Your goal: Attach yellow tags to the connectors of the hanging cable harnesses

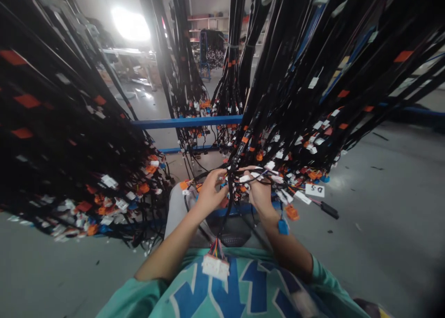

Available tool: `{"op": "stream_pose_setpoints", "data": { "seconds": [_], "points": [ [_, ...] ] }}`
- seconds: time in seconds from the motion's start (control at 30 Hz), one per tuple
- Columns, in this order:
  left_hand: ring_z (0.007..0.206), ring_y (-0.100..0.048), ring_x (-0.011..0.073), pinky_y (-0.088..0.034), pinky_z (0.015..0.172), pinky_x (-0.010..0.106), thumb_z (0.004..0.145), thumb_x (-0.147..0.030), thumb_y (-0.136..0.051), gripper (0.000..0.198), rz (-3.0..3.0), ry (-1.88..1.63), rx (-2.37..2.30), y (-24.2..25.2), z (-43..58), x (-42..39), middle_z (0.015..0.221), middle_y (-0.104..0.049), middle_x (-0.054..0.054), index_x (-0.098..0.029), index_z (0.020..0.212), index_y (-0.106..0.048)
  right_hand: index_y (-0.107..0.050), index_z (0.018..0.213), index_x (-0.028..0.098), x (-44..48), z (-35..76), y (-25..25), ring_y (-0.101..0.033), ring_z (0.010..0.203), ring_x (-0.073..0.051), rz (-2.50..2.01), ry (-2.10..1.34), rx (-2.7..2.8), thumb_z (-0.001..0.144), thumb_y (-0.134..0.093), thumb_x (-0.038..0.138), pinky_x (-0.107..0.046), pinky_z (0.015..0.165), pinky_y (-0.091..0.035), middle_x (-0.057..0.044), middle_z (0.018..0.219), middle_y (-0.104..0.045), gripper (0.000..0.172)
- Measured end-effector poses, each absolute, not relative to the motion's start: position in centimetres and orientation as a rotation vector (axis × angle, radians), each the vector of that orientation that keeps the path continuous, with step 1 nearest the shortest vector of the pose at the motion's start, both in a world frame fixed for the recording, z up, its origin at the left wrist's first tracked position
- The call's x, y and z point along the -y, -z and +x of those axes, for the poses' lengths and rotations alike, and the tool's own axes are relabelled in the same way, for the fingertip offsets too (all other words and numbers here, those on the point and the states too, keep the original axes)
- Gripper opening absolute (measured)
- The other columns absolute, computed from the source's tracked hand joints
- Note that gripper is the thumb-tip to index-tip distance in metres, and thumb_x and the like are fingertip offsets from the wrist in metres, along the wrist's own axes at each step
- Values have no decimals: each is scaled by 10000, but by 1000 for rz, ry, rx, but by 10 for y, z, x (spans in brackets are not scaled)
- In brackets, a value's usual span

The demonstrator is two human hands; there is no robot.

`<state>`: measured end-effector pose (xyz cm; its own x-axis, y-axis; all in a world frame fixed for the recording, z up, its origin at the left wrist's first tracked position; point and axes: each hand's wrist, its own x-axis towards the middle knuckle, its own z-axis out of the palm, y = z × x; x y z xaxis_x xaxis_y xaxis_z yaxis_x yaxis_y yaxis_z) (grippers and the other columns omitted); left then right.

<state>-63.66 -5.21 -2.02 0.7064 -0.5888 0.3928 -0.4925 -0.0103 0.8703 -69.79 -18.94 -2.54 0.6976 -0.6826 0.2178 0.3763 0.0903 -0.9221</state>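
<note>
My left hand (211, 195) is closed, its fingers and thumb pinched round the black-wrapped wire harness (230, 181) in front of my knees. To its right, my right hand (260, 193) curls round branches of that harness, its fingertips partly hidden by wires and white labels. One branch hangs towards me and ends in a large white connector (215, 266) with coloured wires, against my shirt. Beside my right forearm dangle an orange connector (291, 212) and a blue connector (283, 226). A black connector (329, 210) and a white tag (314, 190) stick out further right.
Thick bundles of hanging harnesses (69, 109) crowd the left, with more harnesses (299, 91) on the right, their ends full of connectors. A blue rail (191, 122) crosses ahead of me. Shelves (208, 23) stand in the background. Small scraps lie on the grey floor (392, 206).
</note>
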Motion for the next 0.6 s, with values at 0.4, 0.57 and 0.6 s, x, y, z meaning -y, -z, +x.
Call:
{"op": "stream_pose_setpoints", "data": {
  "seconds": [0.4, 0.57, 0.6],
  "points": [
    [1062, -552, 204, -454, 914, 342, 770, -188, -544, 165, 1724, -137, 1158, 30, -632, 68, 1097, -574, 112, -174, 896, -649, -638, 749, 196, 187, -704, -1, -627, 625, -166, -918, 814, -328, 491, -784, 304, -336, 658, -526, -12, 705, -689, 316],
    [919, -606, 195, -481, 809, 316, 734, -265, -614, 120, 1591, -73, 971, 31, -631, 70, 957, -645, 91, -180, 808, -657, -639, 785, 196, 194, -705, 0, -624, 617, -168, -944, 741, -366, 518, -773, 339, -314, 588, -520, -20, 705, -691, 332],
    [893, -606, 191, -478, 796, 310, 733, -276, -621, 115, 1581, -75, 935, 28, -633, 70, 929, -648, 86, -181, 789, -653, -640, 787, 195, 195, -705, -1, -632, 640, -176, -963, 727, -360, 526, -769, 345, -317, 598, -521, -23, 707, -692, 327]
  ]
}}
